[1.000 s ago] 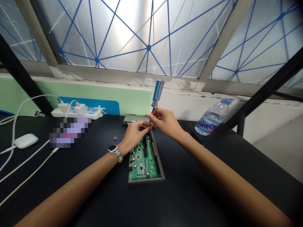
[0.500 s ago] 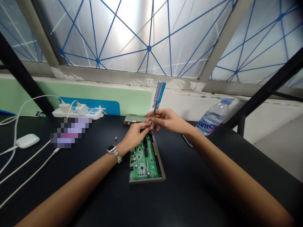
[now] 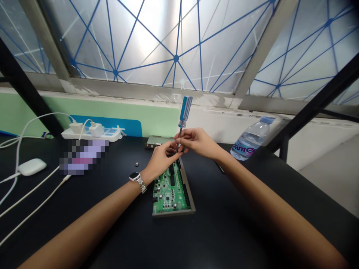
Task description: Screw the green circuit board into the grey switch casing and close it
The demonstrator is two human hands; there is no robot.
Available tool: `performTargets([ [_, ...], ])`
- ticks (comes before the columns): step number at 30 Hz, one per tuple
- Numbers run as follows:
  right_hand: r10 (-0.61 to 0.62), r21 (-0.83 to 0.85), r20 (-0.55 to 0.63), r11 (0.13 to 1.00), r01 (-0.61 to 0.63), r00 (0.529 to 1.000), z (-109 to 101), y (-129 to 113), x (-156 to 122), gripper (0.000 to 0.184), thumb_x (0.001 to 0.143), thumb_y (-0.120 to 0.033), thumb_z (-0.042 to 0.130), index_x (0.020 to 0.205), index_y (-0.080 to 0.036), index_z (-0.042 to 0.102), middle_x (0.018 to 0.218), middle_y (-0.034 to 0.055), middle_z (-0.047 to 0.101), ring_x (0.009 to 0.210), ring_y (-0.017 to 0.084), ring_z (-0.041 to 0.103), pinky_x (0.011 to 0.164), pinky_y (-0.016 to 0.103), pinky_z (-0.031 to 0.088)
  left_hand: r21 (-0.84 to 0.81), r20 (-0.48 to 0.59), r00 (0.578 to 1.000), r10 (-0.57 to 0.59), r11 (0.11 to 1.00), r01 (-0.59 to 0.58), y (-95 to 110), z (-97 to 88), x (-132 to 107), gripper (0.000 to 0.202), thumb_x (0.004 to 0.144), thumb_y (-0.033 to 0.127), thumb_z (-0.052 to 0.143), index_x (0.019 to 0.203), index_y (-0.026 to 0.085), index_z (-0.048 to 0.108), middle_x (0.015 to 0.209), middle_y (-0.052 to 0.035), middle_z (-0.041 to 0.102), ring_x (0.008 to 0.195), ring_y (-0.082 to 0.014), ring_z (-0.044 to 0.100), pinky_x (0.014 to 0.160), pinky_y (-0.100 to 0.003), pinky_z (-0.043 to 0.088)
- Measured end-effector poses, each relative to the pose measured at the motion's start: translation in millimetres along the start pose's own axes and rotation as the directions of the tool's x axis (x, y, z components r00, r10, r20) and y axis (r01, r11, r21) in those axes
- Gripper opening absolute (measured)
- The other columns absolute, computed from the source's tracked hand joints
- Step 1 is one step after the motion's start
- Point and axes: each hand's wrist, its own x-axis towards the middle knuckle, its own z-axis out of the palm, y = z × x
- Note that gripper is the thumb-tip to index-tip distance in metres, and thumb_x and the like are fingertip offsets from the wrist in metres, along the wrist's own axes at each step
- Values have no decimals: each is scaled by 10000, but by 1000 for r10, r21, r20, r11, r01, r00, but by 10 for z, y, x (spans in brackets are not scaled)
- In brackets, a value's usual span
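A screwdriver [image 3: 185, 111] with a clear and blue handle stands nearly upright, tilted slightly right, over the far end of a green circuit board [image 3: 167, 194] in a grey metal frame. My right hand [image 3: 198, 141] pinches its metal shaft below the handle. Thumb and fingers of my left hand [image 3: 162, 157] close around the shaft's lower end, at the board's far end. The tip and whatever it touches are hidden by the fingers. Left of my left hand, a small cluster of what look like screws [image 3: 137, 164] lies on the black table [image 3: 112, 231].
Behind the hands lies a flat grey metal box [image 3: 155, 141]. A water bottle [image 3: 250, 139] stands at the right. On the left are a white power strip [image 3: 109, 134], cables, a white rounded case [image 3: 32, 167] and a blurred-out object [image 3: 84, 158]. A dark thin object [image 3: 220, 167] shows beside my right forearm.
The screwdriver has shifted slightly left and its handle has turned, the solid blue side now on the left. My left fingers have moved closer around the lower shaft.
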Motion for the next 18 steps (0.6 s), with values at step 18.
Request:
performTargets([
  [18, -37, -80, -214, 997, 20, 976, 134, 33, 25, 313, 793, -443, 773, 798, -179, 606, 642, 3, 652, 585, 185, 698, 555, 299, 547, -90, -12, 998, -67, 994, 66, -67, -10, 41, 166, 851, 319, 736, 868, 154, 731, 907, -79, 786, 887, -243, 737, 823, -340, 557],
])
